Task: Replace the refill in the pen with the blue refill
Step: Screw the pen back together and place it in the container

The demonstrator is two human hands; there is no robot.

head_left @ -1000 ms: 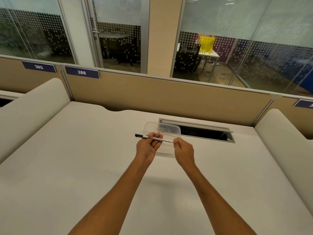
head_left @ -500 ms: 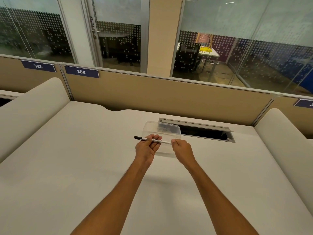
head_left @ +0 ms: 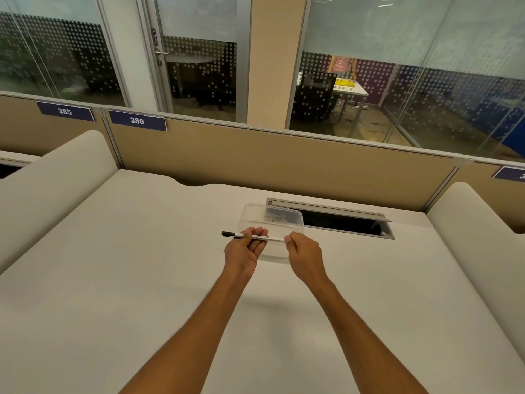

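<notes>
While the left hand (head_left: 245, 253) cradles the pen (head_left: 253, 237) in curled fingers, the right hand (head_left: 304, 255) pinches its far end (black cap pointing left). Both hover over a clear tub (head_left: 287, 216) on the desk (head_left: 113, 280).

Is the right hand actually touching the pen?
Touching. The head view shows the right hand's fingertips pinching the white end of the pen, while the left hand grips it near the black cap.

The desk (head_left: 142, 280) looked matt and smooth, the container (head_left: 272, 220) was clear, faintly glossy plastic, the pen (head_left: 252, 236) had a white plastic barrel, and the cable slot's frame (head_left: 326, 208) seemed brushed metal.
</notes>
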